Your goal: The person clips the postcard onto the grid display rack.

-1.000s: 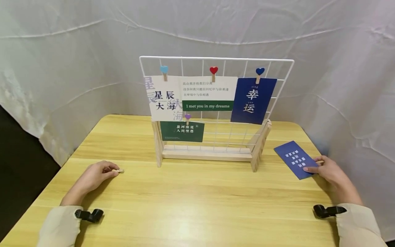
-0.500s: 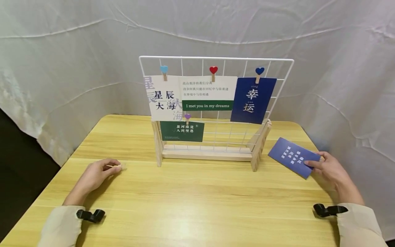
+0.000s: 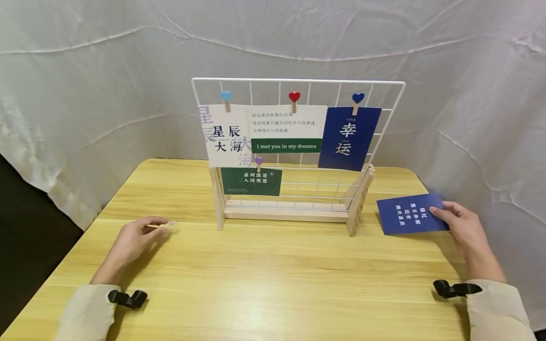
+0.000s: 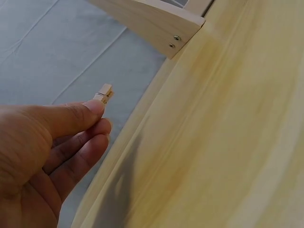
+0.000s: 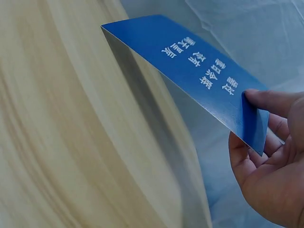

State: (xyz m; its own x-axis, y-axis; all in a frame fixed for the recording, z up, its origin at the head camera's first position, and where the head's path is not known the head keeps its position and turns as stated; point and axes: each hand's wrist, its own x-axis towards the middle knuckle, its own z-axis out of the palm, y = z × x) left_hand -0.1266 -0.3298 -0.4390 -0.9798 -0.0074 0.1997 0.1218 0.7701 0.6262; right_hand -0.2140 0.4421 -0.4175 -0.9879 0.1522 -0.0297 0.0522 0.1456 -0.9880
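Between thumb and fingers, my left hand (image 3: pixel 137 239) pinches a small wooden clothespin (image 4: pixel 104 93) above the left side of the table. My right hand (image 3: pixel 467 232) holds a blue card (image 3: pixel 407 214) with white characters by its right end, thumb on top, raised over the table's right edge. Between the hands stands a white wire grid rack (image 3: pixel 332 187) on a wooden base. Clipped to it are a white card (image 3: pixel 222 156), a white-and-green card (image 3: pixel 286 146), a dark blue card (image 3: pixel 362 142) and a green card (image 3: pixel 251 187).
Heart-topped clips hold the hung cards: light blue (image 3: pixel 226 95), red (image 3: pixel 294 96), dark blue (image 3: pixel 358 98) and purple (image 3: pixel 259 161). The wooden table (image 3: pixel 273 284) ends near my right hand. Pale cloth (image 3: pixel 106 94) hangs behind and at the sides.
My right hand has lifted and turned the blue card so that it lies more nearly sideways. My left hand has shifted slightly to the right, with the clothespin turning in its fingers.
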